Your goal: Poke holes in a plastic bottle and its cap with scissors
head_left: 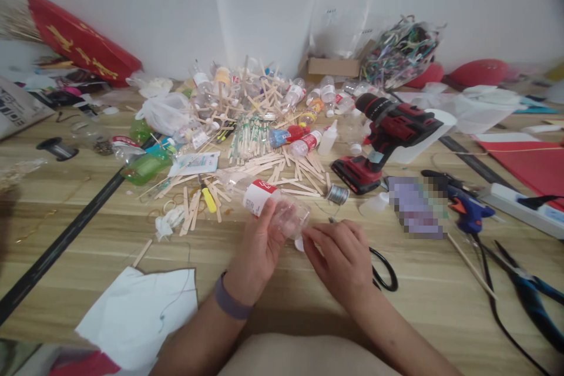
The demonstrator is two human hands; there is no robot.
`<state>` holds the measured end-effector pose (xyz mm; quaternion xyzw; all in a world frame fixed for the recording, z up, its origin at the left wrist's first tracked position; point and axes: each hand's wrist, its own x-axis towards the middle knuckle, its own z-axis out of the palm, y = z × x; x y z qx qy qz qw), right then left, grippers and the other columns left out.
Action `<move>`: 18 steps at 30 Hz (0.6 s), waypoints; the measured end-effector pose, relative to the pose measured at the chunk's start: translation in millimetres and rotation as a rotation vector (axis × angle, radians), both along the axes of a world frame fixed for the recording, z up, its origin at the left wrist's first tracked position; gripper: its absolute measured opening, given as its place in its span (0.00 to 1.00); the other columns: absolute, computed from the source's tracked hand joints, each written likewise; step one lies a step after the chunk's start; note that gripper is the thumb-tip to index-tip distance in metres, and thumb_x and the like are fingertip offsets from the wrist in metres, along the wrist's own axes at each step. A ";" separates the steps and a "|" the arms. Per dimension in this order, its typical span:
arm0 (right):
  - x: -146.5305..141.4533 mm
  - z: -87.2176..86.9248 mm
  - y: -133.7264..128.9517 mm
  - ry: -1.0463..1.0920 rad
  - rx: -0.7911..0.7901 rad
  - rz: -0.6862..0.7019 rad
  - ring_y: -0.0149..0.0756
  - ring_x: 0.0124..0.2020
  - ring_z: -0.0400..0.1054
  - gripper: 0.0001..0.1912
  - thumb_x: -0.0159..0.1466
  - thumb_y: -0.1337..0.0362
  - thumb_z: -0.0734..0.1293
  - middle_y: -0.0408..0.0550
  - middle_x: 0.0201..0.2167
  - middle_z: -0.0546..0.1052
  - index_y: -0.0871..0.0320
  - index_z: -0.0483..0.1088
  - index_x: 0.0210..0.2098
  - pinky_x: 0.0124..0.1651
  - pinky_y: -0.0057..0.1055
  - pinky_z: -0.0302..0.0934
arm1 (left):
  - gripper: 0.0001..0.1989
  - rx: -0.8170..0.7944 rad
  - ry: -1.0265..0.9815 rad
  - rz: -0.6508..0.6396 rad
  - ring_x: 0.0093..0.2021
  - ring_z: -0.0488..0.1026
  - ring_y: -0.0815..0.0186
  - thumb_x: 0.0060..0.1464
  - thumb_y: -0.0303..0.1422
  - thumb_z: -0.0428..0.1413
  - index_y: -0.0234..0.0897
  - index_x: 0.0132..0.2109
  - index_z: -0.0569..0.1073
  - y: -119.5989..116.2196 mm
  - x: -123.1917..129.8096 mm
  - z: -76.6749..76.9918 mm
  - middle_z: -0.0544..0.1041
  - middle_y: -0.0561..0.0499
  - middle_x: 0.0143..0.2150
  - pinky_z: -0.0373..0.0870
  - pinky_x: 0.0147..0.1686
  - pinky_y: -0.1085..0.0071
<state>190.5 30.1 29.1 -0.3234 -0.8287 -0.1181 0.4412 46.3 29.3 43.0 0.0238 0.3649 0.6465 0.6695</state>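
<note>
My left hand (263, 247) is wrapped round a clear plastic bottle (288, 214) with a red and white label, its thumb across the side. The bottle lies tilted above the table, its base toward my right hand (341, 255). The fingers of that hand are pinched together close to the bottle's base; whatever they hold is too small to make out. A small white round piece (299, 244) shows between the hands. Black-handled scissors (390, 270) lie partly hidden under my right hand. A spool of thread (338, 194) stands just beyond.
A red and black cordless drill (388, 135) stands at back right. Farther right are a blue glue gun (471, 214), pliers (524, 282) and a power strip (520, 205). Wooden sticks (286, 173) and several bottles are heaped behind; white paper (141, 305) lies at front left.
</note>
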 end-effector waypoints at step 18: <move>0.1 6.4 3.1 0.002 -0.042 0.079 0.35 0.31 0.66 0.05 0.67 0.74 0.64 0.46 0.30 0.76 0.58 0.68 0.39 0.39 0.34 0.59 | 0.11 0.150 0.052 0.038 0.42 0.79 0.63 0.57 0.35 0.62 0.37 0.46 0.74 -3.4 5.9 -6.5 0.79 0.49 0.43 0.73 0.49 0.64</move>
